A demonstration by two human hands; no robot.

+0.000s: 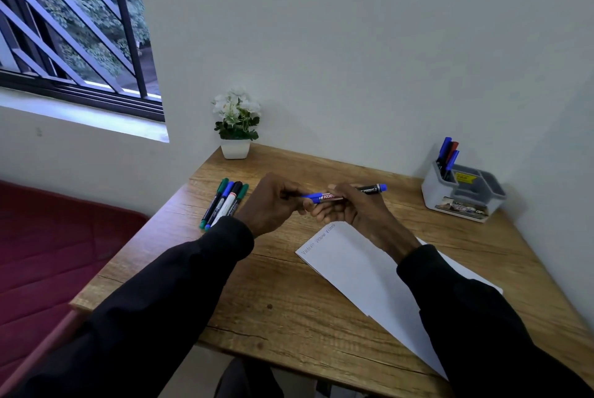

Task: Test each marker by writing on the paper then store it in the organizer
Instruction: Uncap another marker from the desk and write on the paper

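Sleeves, both black, ran up from the lower edge and met over the middle of the table (283, 307). Wrists were raised, with both hands held off the wood, knuckles toward the camera.

Left hand (273, 201): fingers curled, thumb and fingertips pinching the blue cap end of a marker (369, 189). Palm turned to the right.

Right hand (350, 209): fingers wrapped round the marker's barrel just beside the cap, closed tight on it. The two hands nearly touched along the marker.

Marker lay about level in the air between the hands, its black barrel and blue tail sticking out past the right hand toward the organizer (463, 195). Cap and barrel met in line; whether the cap was fully seated could not be told.

Paper (356, 269) lay flat below the right hand and forearm, with a faint line of writing (318, 237) along its far left edge.

Four markers (225, 201) lay side by side on the table, left of the left hand. Three markers (448, 153) stood upright in the organizer's back-left compartment, near the table's far right corner. Potted plant (236, 127) stood at the far left corner against the wall.
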